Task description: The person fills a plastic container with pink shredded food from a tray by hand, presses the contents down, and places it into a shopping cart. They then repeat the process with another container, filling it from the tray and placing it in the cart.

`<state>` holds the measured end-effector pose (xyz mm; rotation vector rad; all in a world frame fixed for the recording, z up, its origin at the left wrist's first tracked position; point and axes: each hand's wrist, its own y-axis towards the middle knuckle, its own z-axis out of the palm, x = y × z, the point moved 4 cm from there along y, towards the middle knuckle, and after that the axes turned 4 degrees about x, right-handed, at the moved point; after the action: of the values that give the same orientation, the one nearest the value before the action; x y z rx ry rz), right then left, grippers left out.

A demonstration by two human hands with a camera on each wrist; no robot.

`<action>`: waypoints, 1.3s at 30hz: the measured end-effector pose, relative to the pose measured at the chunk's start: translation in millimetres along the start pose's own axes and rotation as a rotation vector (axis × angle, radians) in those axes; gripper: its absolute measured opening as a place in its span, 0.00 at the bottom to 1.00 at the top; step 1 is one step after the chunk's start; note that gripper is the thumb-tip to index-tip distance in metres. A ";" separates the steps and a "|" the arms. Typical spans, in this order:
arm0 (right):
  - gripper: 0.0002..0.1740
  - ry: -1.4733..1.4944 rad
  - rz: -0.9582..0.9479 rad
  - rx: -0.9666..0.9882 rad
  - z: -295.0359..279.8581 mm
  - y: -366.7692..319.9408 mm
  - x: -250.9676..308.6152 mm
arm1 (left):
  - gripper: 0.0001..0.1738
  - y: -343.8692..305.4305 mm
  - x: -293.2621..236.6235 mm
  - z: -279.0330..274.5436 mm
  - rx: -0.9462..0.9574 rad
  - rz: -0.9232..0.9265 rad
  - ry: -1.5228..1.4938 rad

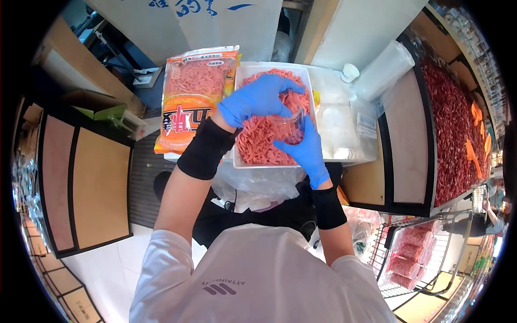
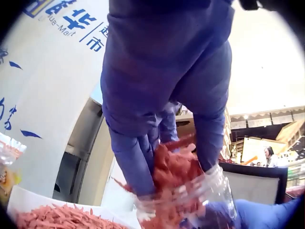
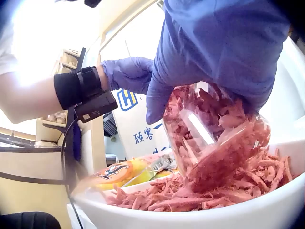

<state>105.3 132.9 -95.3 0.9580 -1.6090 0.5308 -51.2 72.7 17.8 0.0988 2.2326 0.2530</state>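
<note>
Blue gloves cover both hands over a white tub (image 1: 269,166) of pink shredded strips (image 1: 258,142). My right hand (image 1: 308,151) grips a clear plastic jar (image 3: 205,138) from the side. The jar is tilted low over the tub, with pink strips packed inside it. My left hand (image 1: 261,97) is at the jar's mouth. In the left wrist view its fingers hold a clump of strips (image 2: 176,167) and reach inside the rim. The fingertips are partly hidden by the strips and the jar wall.
A large orange bag (image 1: 194,97) of similar strips lies left of the tub. Right of it are clear plastic packaging (image 1: 336,129), a plastic roll (image 1: 388,67) and a small white cup (image 1: 350,72). A wire cart (image 1: 409,253) with filled jars stands at lower right.
</note>
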 end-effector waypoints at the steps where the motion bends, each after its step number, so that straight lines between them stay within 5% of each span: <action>1: 0.62 -0.001 -0.031 -0.011 0.2 -0.3 2.7 | 0.29 0.5 -3.8 -2.7 0.065 -0.027 0.014; 6: 0.63 -0.047 -0.074 -0.029 0.6 3.8 -4.5 | 0.29 2.5 17.3 -0.7 0.185 0.054 0.048; 9: 0.63 -0.123 -0.025 -0.032 -1.0 3.5 2.2 | 0.24 -0.8 19.8 -2.6 0.130 -0.027 -0.178; 11: 0.62 -0.094 -0.057 -0.038 -1.0 3.7 3.1 | 0.16 -1.1 22.2 -6.7 0.162 -0.186 -0.097; 15: 0.62 -0.121 -0.067 -0.031 -0.4 4.7 1.9 | 0.13 -1.5 1.0 -19.3 0.149 -0.191 0.194; 18: 0.62 -0.137 -0.043 -0.021 -0.9 4.7 3.8 | 0.14 -2.6 -0.7 -25.7 0.181 -0.413 0.414; 20: 0.61 -0.157 -0.042 -0.018 -1.0 4.5 6.1 | 0.16 -4.4 11.6 -21.8 0.052 -0.146 0.038; 23: 0.58 0.012 -0.088 -0.053 0.6 1.9 6.6 | 0.20 -6.9 21.3 -18.7 -0.099 0.005 -0.073; 27: 0.56 0.003 -0.259 -0.192 1.0 -7.3 27.1 | 0.24 -4.4 53.2 -11.4 -0.210 -0.008 -0.155; 29: 0.55 0.076 -0.227 -0.382 -2.6 -13.2 18.1 | 0.34 -6.4 90.0 -5.6 -0.212 -0.200 -0.074; 35: 0.55 -0.101 -0.243 -0.327 -7.8 -23.1 18.9 | 0.51 14.0 108.9 17.8 -0.106 -0.464 0.510; 39: 0.55 -0.153 -0.218 -0.283 -15.0 -41.3 24.2 | 0.56 28.4 122.2 25.4 0.036 -0.575 0.641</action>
<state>146.7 113.6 -74.4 0.9603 -1.6371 0.0781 -108.0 123.6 -84.9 -0.6858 2.7726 -0.0905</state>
